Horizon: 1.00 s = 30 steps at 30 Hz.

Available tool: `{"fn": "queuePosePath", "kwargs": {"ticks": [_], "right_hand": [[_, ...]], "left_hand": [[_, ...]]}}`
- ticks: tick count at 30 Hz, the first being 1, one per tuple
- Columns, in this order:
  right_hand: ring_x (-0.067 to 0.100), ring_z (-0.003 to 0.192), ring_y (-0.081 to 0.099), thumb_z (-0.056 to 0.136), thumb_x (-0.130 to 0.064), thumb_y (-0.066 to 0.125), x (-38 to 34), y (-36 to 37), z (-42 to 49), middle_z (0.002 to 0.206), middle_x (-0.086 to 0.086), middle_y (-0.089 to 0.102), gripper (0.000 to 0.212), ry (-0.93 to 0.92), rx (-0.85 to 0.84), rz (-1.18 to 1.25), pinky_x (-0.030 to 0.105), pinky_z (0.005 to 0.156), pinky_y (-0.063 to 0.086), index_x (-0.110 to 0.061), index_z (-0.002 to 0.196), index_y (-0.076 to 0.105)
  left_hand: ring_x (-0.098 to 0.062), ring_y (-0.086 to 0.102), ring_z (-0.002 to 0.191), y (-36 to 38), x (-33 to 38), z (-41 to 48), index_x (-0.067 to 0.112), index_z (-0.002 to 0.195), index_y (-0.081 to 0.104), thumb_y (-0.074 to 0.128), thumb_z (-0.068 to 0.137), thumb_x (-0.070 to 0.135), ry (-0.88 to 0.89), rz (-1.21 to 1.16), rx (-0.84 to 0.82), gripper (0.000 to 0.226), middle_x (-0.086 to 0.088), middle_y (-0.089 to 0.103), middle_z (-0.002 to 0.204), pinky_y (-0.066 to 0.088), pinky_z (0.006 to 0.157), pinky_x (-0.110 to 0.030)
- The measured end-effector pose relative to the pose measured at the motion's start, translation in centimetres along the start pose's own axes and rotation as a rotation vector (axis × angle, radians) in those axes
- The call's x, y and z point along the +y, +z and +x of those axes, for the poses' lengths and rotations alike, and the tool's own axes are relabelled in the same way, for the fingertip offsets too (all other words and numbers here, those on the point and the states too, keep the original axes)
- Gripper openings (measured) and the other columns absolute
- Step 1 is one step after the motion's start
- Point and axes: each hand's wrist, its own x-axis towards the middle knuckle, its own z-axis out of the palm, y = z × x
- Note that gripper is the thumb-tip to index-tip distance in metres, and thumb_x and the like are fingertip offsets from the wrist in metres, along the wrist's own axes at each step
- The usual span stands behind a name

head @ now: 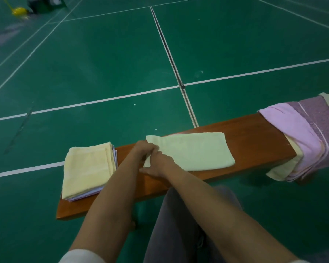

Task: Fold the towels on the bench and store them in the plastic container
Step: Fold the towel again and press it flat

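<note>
At the left end of the bench [254,133] sits my stack of folded towels [87,168], pale yellow on top. Just right of it, my left hand [143,149] and right hand [158,164] meet at the left edge of the pale green towel [194,150], each grip pinching that edge, as far as I can tell. I judge I'm mid-fold: next I carry this edge rightward and match the corners. Far right, unfolded towels [308,137] drape over the bench. The plastic container is out of sight.
</note>
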Motion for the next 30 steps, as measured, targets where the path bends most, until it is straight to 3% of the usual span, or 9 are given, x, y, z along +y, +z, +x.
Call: {"fn": "queuePosePath", "kwargs": {"ticks": [3, 9, 12, 16, 18, 21, 24, 27, 30], "right_hand": [[0.027, 0.116, 0.064, 0.088, -0.069, 0.059, -0.5, -0.3, -0.4, 0.133, 0.004, 0.063, 0.084, 0.099, 0.083, 0.087, 0.042, 0.097, 0.051, -0.017, 0.149, 0.036], [0.025, 0.103, 0.067, 0.103, -0.031, 0.055, -0.4, -1.4, 0.0, 0.122, 0.007, 0.067, 0.032, 0.197, 0.15, 0.259, 0.036, 0.089, 0.054, -0.016, 0.131, 0.058], [0.03, 0.102, 0.068, 0.104, -0.026, 0.053, 0.5, -3.1, -0.3, 0.119, 0.012, 0.068, 0.028, 0.226, 0.053, 0.314, 0.036, 0.091, 0.057, -0.011, 0.127, 0.062], [0.028, 0.08, 0.071, 0.101, -0.023, 0.058, 1.7, -4.8, -1.4, 0.096, 0.012, 0.063, 0.019, 0.239, -0.009, 0.274, 0.035, 0.075, 0.061, -0.009, 0.115, 0.058], [0.028, 0.068, 0.069, 0.1, -0.021, 0.061, 2.4, -5.6, -2.0, 0.094, 0.013, 0.061, 0.016, 0.244, -0.029, 0.262, 0.035, 0.064, 0.062, -0.01, 0.109, 0.053], [0.029, 0.071, 0.067, 0.099, -0.019, 0.06, 3.4, -7.1, -2.9, 0.1, 0.015, 0.066, 0.013, 0.234, 0.018, 0.301, 0.037, 0.063, 0.061, -0.009, 0.107, 0.057], [0.028, 0.072, 0.071, 0.099, -0.025, 0.055, 4.7, -8.9, -3.7, 0.086, 0.007, 0.063, 0.011, 0.249, 0.072, 0.321, 0.037, 0.065, 0.06, -0.013, 0.1, 0.055], [0.027, 0.069, 0.068, 0.101, -0.022, 0.05, 6.0, -10.2, -4.4, 0.091, 0.01, 0.061, 0.012, 0.279, 0.01, 0.368, 0.036, 0.059, 0.057, -0.011, 0.105, 0.052], [0.028, 0.08, 0.073, 0.098, -0.019, 0.055, 7.4, -11.2, -4.8, 0.109, 0.013, 0.068, 0.021, 0.268, 0.013, 0.514, 0.04, 0.073, 0.063, -0.009, 0.117, 0.058]], "left_hand": [[-0.023, 0.052, 0.061, 0.0, 0.2, -0.3, 0.005, 0.089, 0.059, 0.07, 0.088, 0.021, -0.067, -0.044, -0.091, 0.019, -0.014, 0.055, 0.08, 0.044, 0.058, -0.03], [-0.019, 0.048, 0.055, -0.1, 1.6, -1.4, 0.007, 0.087, 0.056, 0.066, 0.086, 0.019, -0.068, -0.159, -0.108, 0.016, -0.009, 0.052, 0.07, 0.04, 0.056, -0.028], [-0.016, 0.047, 0.054, 0.2, 2.1, -1.9, 0.01, 0.084, 0.056, 0.066, 0.087, 0.027, -0.105, -0.147, -0.077, 0.02, -0.004, 0.051, 0.064, 0.038, 0.052, -0.024], [-0.017, 0.044, 0.05, 1.4, 2.8, -2.9, 0.01, 0.086, 0.053, 0.053, 0.098, 0.051, -0.163, -0.154, -0.093, 0.043, -0.005, 0.048, 0.065, 0.035, 0.052, -0.023], [-0.018, 0.044, 0.046, 2.4, 3.1, -3.1, 0.008, 0.083, 0.051, 0.055, 0.098, 0.04, -0.153, -0.155, -0.064, 0.035, -0.007, 0.049, 0.062, 0.034, 0.05, -0.023], [-0.025, 0.063, 0.062, 3.7, 4.4, -3.5, 0.002, 0.099, 0.058, 0.065, 0.087, 0.015, -0.052, -0.246, 0.118, 0.018, -0.014, 0.063, 0.079, 0.054, 0.055, -0.03], [-0.03, 0.064, 0.086, 4.3, 6.5, -4.7, 0.006, 0.099, 0.059, 0.067, 0.085, 0.02, 0.114, -0.219, 0.287, 0.021, -0.011, 0.062, 0.094, 0.057, 0.077, -0.036], [-0.03, 0.064, 0.082, 5.1, 8.1, -5.9, 0.006, 0.091, 0.061, 0.064, 0.084, 0.025, 0.202, -0.173, 0.313, 0.02, -0.011, 0.065, 0.09, 0.056, 0.073, -0.035], [-0.026, 0.063, 0.074, 6.0, 9.1, -6.8, 0.007, 0.087, 0.063, 0.062, 0.087, 0.03, 0.251, -0.114, 0.31, 0.024, -0.009, 0.064, 0.08, 0.049, 0.064, -0.032]]}}
